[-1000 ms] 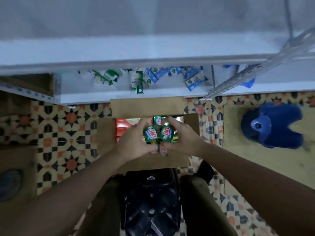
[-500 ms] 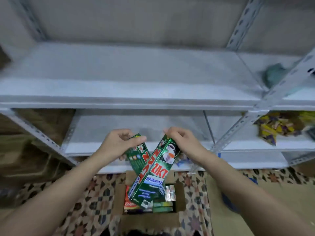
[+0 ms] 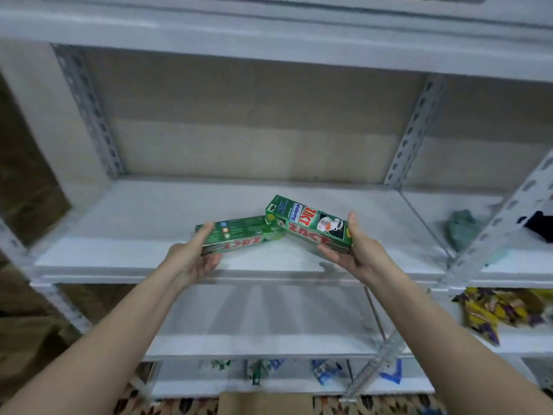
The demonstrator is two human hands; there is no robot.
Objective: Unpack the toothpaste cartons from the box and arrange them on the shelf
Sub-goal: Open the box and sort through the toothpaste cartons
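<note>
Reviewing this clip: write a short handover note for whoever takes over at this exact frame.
Left hand grips one green toothpaste carton by its left end. Right hand grips a second green carton by its right end. Both cartons are held level above the middle shelf, inner ends meeting, not yet set down.
Done: no carton stands on that shelf in view.
Left: set these two down, then bring the rest from the cardboard box at the bottom edge.

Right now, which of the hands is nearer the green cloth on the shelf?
Right. The right hand sits just left of the green cloth; the left hand is farther left.
</note>
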